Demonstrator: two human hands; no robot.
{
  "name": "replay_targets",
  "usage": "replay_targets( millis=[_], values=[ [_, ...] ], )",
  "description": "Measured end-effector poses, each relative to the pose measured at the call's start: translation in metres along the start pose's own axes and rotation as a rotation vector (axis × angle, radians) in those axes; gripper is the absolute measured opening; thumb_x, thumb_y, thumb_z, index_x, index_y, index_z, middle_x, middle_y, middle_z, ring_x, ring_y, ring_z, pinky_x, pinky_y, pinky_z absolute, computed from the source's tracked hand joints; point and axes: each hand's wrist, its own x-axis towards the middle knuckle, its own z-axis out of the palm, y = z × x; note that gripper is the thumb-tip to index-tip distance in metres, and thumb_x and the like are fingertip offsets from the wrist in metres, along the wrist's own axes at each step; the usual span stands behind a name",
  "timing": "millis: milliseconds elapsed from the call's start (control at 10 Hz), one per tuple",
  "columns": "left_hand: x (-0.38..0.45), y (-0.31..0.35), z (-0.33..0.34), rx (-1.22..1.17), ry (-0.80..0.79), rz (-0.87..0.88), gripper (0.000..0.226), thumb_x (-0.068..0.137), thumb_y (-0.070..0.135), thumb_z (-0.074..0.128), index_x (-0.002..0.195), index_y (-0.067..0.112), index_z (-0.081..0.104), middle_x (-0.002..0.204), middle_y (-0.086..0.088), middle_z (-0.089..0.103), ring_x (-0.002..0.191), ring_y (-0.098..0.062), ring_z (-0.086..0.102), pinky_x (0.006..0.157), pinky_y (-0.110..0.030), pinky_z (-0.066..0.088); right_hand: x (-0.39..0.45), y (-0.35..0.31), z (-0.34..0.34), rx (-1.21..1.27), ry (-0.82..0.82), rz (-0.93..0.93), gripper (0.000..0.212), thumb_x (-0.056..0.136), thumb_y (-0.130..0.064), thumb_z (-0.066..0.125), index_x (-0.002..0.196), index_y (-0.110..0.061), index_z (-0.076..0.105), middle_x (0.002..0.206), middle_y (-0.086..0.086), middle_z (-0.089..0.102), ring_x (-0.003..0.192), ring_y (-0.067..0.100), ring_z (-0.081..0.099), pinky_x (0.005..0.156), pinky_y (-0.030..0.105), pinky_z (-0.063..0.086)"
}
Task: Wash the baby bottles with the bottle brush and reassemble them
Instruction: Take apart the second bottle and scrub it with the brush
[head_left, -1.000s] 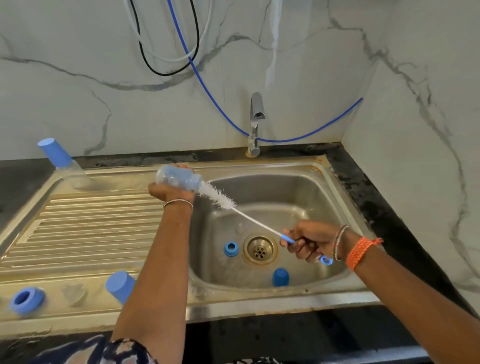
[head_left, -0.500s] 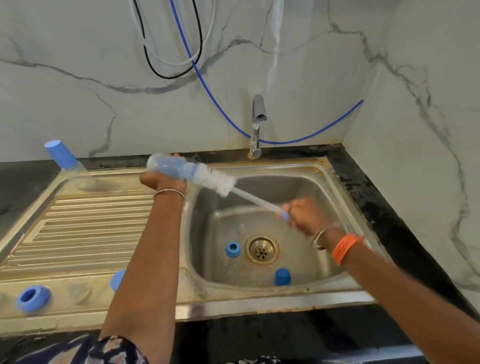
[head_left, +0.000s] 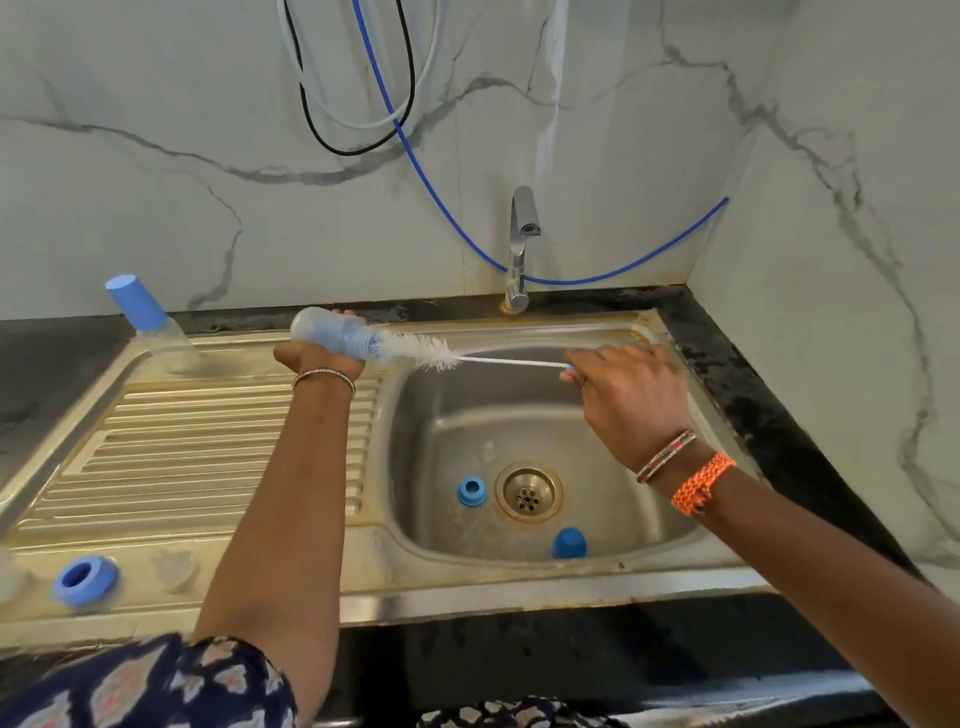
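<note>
My left hand (head_left: 318, 359) grips a clear baby bottle (head_left: 335, 335) lying sideways over the left rim of the steel sink (head_left: 613, 571), its mouth facing right. The white bristles of the bottle brush (head_left: 434, 353) stick partly out of that mouth. My right hand (head_left: 626, 400) grips the brush's blue handle end above the basin. A blue ring (head_left: 471, 491) and a blue cap (head_left: 569, 543) lie in the basin near the drain (head_left: 529, 492). A second bottle (head_left: 150, 325) with a blue cap stands at the drainboard's far left corner.
A blue screw ring (head_left: 85, 579) rests on the front left of the drainboard (head_left: 182, 457). The tap (head_left: 519, 244) stands behind the basin, shut off. Blue, black and white hoses (head_left: 395, 119) hang on the marble wall. Black countertop (head_left: 753, 389) borders the sink at right.
Both hands have risen and the bottle has levelled out. My right hand moved up and right, drawing the brush so more bristles show outside the bottle mouth.
</note>
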Motion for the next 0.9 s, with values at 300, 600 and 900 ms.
replay_targets(
  millis=[300, 600, 900],
  values=[
    [-0.011, -0.011, -0.014, -0.166, -0.089, -0.067, 0.036, 0.099, 0.029, 0.023, 0.085, 0.008, 0.049, 0.076, -0.012, 0.052, 0.069, -0.023, 0.054, 0.046, -0.03, 0.053, 0.017, -0.008, -0.02, 1.428, -1.387, 0.85, 0.038, 0.102, -0.018, 0.026, 0.075, -0.012, 0.052, 0.042, -0.007, 0.03, 0.033, 0.003, 0.021, 0.034, 0.01, 0.017],
    [-0.002, -0.01, -0.026, 0.109, 0.089, -0.032, 0.032, 0.098, 0.038, 0.028, 0.117, 0.015, 0.038, 0.118, -0.014, 0.049, 0.122, -0.028, 0.045, 0.109, -0.04, 0.033, 0.002, -0.013, -0.01, -0.049, -0.033, -0.072, 0.009, 0.069, -0.009, 0.077, 0.072, -0.012, 0.069, 0.058, 0.001, 0.058, 0.051, 0.021, 0.054, 0.047, 0.023, 0.033],
    [0.0, -0.019, -0.036, -0.013, -0.173, -0.173, 0.013, 0.076, 0.022, 0.042, 0.084, 0.013, 0.047, 0.076, -0.004, 0.048, 0.072, -0.013, 0.051, 0.07, -0.02, 0.047, 0.04, -0.012, -0.027, 0.565, -0.947, 0.592, 0.023, 0.092, -0.02, 0.051, 0.073, -0.012, 0.062, 0.05, -0.004, 0.049, 0.042, 0.009, 0.043, 0.043, 0.02, 0.039]
  ],
)
